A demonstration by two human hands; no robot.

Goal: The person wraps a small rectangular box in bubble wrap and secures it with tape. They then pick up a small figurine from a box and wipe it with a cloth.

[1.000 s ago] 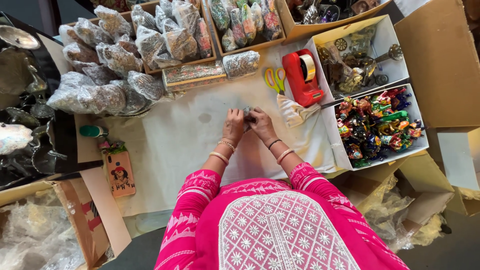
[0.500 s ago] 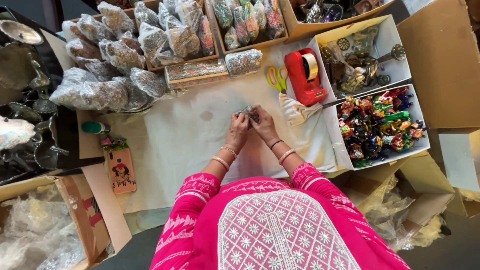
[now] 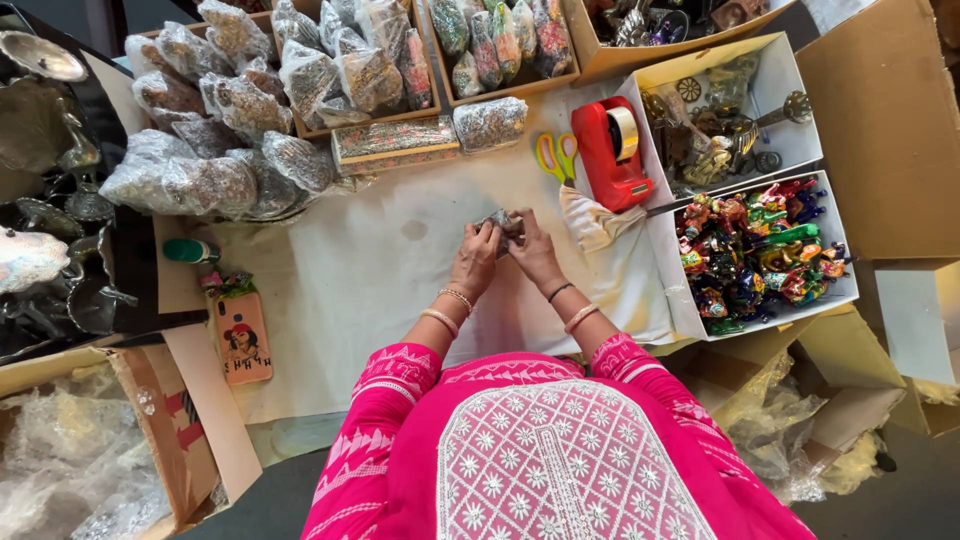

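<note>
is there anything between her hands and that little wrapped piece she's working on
Nothing visible. The left hand and right hand both grip the small wrapped piece directly, above the white paper; the scissors and red tape dispenser lie apart, farther back.

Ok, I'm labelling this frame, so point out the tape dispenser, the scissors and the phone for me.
red tape dispenser point(image 3: 608, 158), head view, on its red body.
scissors point(image 3: 555, 155), head view, on the yellow-green handles.
phone point(image 3: 243, 338), head view, on the middle of its pictured case.

Both hands, left point(image 3: 475, 262) and right point(image 3: 533, 252), together, fingers curled closed.
</note>
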